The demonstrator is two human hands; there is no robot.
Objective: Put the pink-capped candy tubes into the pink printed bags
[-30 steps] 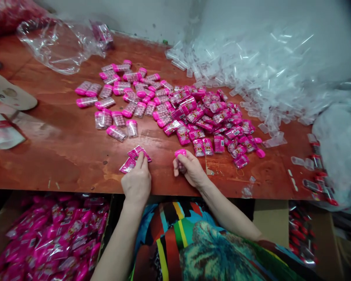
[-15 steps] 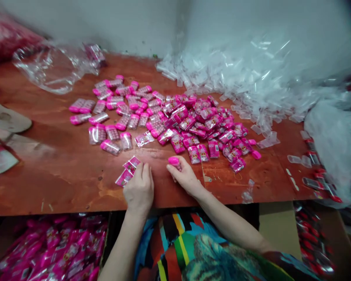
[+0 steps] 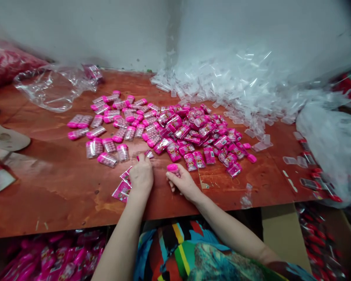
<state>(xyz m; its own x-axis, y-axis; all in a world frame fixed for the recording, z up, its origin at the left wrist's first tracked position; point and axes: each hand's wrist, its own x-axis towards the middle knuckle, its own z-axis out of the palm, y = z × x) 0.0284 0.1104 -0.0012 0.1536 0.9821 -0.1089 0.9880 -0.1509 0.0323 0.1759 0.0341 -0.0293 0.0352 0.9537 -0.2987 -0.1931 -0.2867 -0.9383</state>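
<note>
Gripped in the right hand (image 3: pixel 183 182), a pink-capped bottle (image 3: pixel 172 168) showed bare beads! Left hand (image 3: pixel 141 175) met a loose wrapper (image 3: pixel 149 154); pinched, I couldn't tell. Wrapped packs (image 3: pixel 173 151) heaped up rightward, while plenty of bottles (image 3: pixel 94 148) lay unwrapped leftward.

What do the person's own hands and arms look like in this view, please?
The left hand and right hand are ungloved, and no watch or bracelet shows. Both forearms are bare; a dark sleeve with blue patches meets the right one.
</note>
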